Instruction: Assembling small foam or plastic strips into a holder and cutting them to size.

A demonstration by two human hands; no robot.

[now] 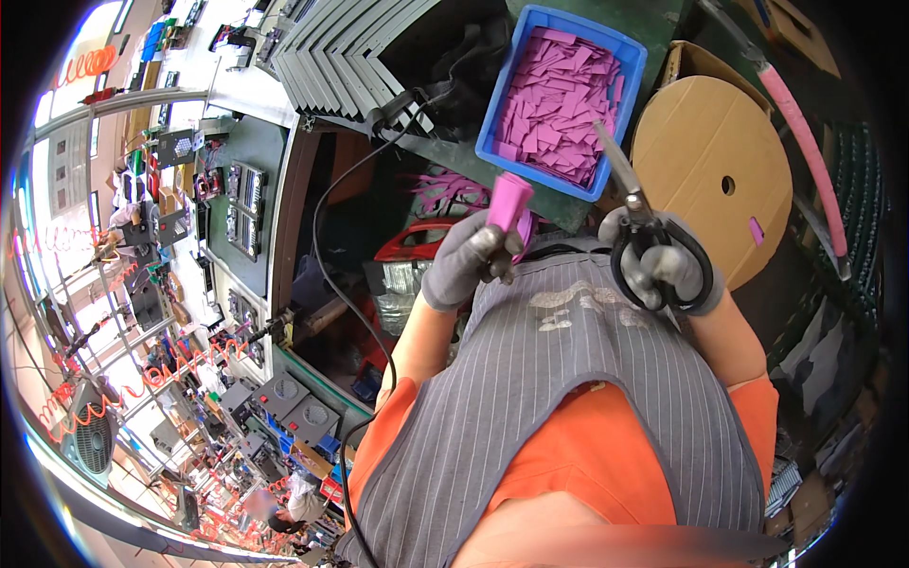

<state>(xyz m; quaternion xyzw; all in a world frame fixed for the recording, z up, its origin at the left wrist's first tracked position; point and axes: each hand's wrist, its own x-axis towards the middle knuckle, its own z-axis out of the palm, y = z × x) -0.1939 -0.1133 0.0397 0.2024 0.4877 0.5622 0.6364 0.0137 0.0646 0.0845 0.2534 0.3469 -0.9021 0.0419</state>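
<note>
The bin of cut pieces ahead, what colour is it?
Blue bin, filled with pink-purple cut pieces; the head view shows it.

cut pieces (559,99) in bin (632,55), cardboard disc (705,180) right of bin, scissors (636,222) between

Bright daylight glares from the left rim; centre evenly lit and sharp; fisheye bends edges; bottom foreground blurred; right side dim.

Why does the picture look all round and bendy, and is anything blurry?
Head view: the fisheye lens bends straight edges near the black rim, as on the shelving at left; bright glare washes out the upper left; the blue bin, the scissors and the pink piece look sharp; the orange blur along the bottom is out of focus.
</note>
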